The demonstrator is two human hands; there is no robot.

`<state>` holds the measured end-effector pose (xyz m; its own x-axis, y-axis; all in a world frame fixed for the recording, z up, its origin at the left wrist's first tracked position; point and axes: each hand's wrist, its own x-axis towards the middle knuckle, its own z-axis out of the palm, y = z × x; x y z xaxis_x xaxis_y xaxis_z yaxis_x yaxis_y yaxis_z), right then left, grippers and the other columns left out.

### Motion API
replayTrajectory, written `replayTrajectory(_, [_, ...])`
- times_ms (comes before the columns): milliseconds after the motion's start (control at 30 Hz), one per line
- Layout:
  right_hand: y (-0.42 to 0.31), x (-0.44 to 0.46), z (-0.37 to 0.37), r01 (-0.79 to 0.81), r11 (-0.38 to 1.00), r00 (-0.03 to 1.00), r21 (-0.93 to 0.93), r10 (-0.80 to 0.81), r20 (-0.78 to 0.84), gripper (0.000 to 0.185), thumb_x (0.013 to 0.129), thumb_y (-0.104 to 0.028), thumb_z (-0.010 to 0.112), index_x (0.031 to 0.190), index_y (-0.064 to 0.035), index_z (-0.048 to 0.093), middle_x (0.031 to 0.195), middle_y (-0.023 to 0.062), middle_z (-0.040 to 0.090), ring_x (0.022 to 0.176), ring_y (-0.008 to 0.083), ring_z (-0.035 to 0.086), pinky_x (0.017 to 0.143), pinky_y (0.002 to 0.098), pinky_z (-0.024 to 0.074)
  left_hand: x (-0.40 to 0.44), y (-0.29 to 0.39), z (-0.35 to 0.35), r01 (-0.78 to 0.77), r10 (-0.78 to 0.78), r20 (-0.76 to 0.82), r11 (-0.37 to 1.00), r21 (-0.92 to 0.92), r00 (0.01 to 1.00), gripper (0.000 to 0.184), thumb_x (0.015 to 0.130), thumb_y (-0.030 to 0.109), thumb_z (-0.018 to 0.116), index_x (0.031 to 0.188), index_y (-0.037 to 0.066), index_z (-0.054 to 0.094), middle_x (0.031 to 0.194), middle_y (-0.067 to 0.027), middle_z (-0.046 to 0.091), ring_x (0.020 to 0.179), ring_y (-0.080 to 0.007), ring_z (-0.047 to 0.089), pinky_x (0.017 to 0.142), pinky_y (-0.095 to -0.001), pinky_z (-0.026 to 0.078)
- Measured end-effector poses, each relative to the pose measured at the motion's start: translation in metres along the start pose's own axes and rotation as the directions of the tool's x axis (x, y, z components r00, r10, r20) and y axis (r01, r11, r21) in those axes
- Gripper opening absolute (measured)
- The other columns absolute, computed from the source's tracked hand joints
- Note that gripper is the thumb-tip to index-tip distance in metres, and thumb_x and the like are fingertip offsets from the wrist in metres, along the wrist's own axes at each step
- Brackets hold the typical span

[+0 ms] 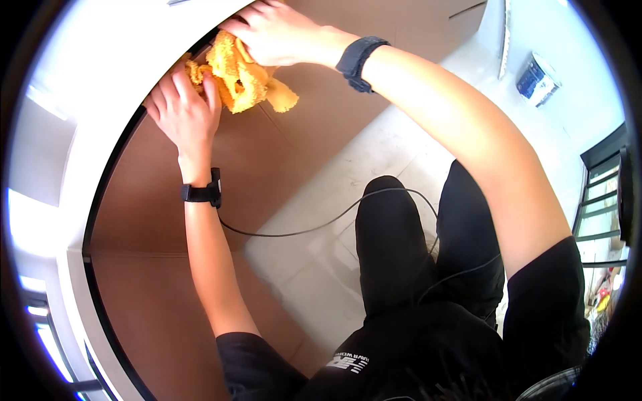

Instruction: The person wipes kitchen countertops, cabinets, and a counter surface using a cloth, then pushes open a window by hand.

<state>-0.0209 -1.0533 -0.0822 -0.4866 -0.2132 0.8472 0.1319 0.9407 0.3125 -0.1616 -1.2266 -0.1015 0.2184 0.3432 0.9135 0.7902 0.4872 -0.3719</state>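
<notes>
A fluffy yellow cloth (242,77) lies bunched against the upper edge of a brown cabinet front (267,144), one corner hanging loose. My right hand (277,33) grips the cloth from above, its fingertips at the dark edge strip. On the other side, my left hand (187,110) has its thumb and fingers closed about the cloth's near end, with the fingertips over the same edge. Both wrists wear black bands, and a thin grey cable (294,234) runs from the left one across my legs.
A white surface (134,47) borders the brown panels along a black edge strip. My bent legs (394,247) are over the pale tiled floor (321,194). A blue-and-white bucket (538,80) stands by the far wall, with a dark-framed window (602,194) at right.
</notes>
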Motion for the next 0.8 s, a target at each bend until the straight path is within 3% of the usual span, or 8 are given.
replayTrajectory(200, [-0.001, 0.002, -0.001, -0.008, 1.000, 1.000, 0.029, 0.009, -0.022, 0.049, 0.084, -0.016, 0.056, 0.130, 0.0014, 0.055, 0.125, 0.0256, 0.059, 0.120, 0.0417, 0.053, 0.107, 0.0517, 0.0364, 0.004, 0.008, -0.009, 0.106, -0.104, 0.071, 0.994, -0.021, 0.992, 0.040, 0.090, 0.036, 0.064, 0.120, 0.009, 0.062, 0.110, -0.0131, 0.065, 0.104, -0.0325, 0.061, 0.097, -0.0467, 0.043])
replayTrajectory(267, [0.002, 0.004, -0.005, -0.087, 0.991, 0.991, 0.106, 0.075, 0.113, 0.049, 0.086, -0.018, 0.057, 0.131, 0.0010, 0.054, 0.126, 0.0269, 0.058, 0.122, 0.0433, 0.052, 0.108, 0.0534, 0.0356, 0.006, 0.019, -0.024, 0.164, -0.157, 0.097, 0.984, -0.069, 0.983, 0.039, 0.091, 0.036, 0.063, 0.119, 0.009, 0.063, 0.106, -0.0121, 0.065, 0.102, -0.0311, 0.060, 0.097, -0.0447, 0.041])
replayTrajectory(500, [0.004, 0.000, -0.003, -0.073, 0.990, 0.997, 0.124, 0.072, 0.013, 0.045, 0.084, -0.016, 0.060, 0.126, 0.0006, 0.058, 0.123, 0.0274, 0.059, 0.121, 0.0451, 0.051, 0.108, 0.0544, 0.0347, 0.003, 0.041, -0.080, 0.240, -0.206, 0.152, 0.938, -0.250, 0.967, 0.040, 0.087, 0.029, 0.067, 0.120, 0.006, 0.062, 0.109, -0.0156, 0.061, 0.106, -0.0342, 0.057, 0.101, -0.0469, 0.038])
replayTrajectory(600, [0.018, -0.008, 0.013, -0.064, 0.998, 0.998, 0.025, 0.063, 0.026, 0.046, 0.084, -0.016, 0.060, 0.127, 0.0000, 0.058, 0.124, 0.0254, 0.060, 0.121, 0.0422, 0.053, 0.109, 0.0535, 0.0343, -0.001, 0.050, -0.108, 0.267, -0.223, 0.162, 0.897, -0.351, 0.961, 0.043, 0.085, 0.028, 0.064, 0.121, 0.005, 0.060, 0.111, -0.0175, 0.061, 0.103, -0.0364, 0.057, 0.099, -0.0470, 0.038])
replayTrajectory(633, [0.025, -0.013, 0.020, -0.045, 0.998, 0.998, -0.033, 0.046, 0.032, 0.047, 0.084, -0.018, 0.060, 0.127, 0.0006, 0.058, 0.124, 0.0263, 0.059, 0.121, 0.0424, 0.053, 0.110, 0.0540, 0.0354, -0.001, 0.053, -0.120, 0.266, -0.218, 0.163, 0.881, -0.391, 0.962, 0.045, 0.085, 0.030, 0.063, 0.121, 0.004, 0.059, 0.111, -0.0184, 0.061, 0.102, -0.0372, 0.057, 0.098, -0.0474, 0.038])
replayTrajectory(667, [0.014, -0.007, 0.003, -0.048, 0.998, 0.998, -0.051, 0.050, 0.026, 0.042, 0.083, -0.018, 0.066, 0.123, -0.0080, 0.062, 0.112, 0.0178, 0.066, 0.110, 0.0348, 0.061, 0.100, 0.0473, 0.0423, 0.000, 0.054, -0.128, 0.263, -0.214, 0.162, 0.865, -0.427, 0.963, 0.046, 0.085, 0.031, 0.062, 0.122, 0.004, 0.058, 0.111, -0.0193, 0.061, 0.100, -0.0381, 0.057, 0.097, -0.0478, 0.038])
replayTrajectory(700, [0.013, -0.008, 0.005, -0.075, 0.997, 0.997, -0.015, 0.075, 0.011, 0.042, 0.082, -0.018, 0.066, 0.123, -0.0078, 0.062, 0.110, 0.0192, 0.065, 0.109, 0.0364, 0.060, 0.100, 0.0479, 0.0404, -0.003, 0.054, -0.128, 0.229, -0.211, 0.089, 0.887, -0.401, 0.973, 0.049, 0.084, 0.043, 0.061, 0.115, 0.004, 0.065, 0.105, -0.0171, 0.062, 0.094, -0.0344, 0.060, 0.089, -0.0441, 0.041])
replayTrajectory(800, [0.016, -0.007, 0.003, -0.107, 0.994, 0.993, 0.008, 0.106, 0.050, 0.043, 0.080, -0.011, 0.062, 0.123, -0.0054, 0.061, 0.109, 0.0218, 0.064, 0.110, 0.0392, 0.057, 0.101, 0.0494, 0.0381, 0.002, 0.057, -0.142, 0.287, -0.232, 0.186, 0.883, -0.371, 0.955, 0.050, 0.085, 0.046, 0.061, 0.114, 0.006, 0.066, 0.105, -0.0159, 0.062, 0.095, -0.0331, 0.060, 0.090, -0.0446, 0.039])
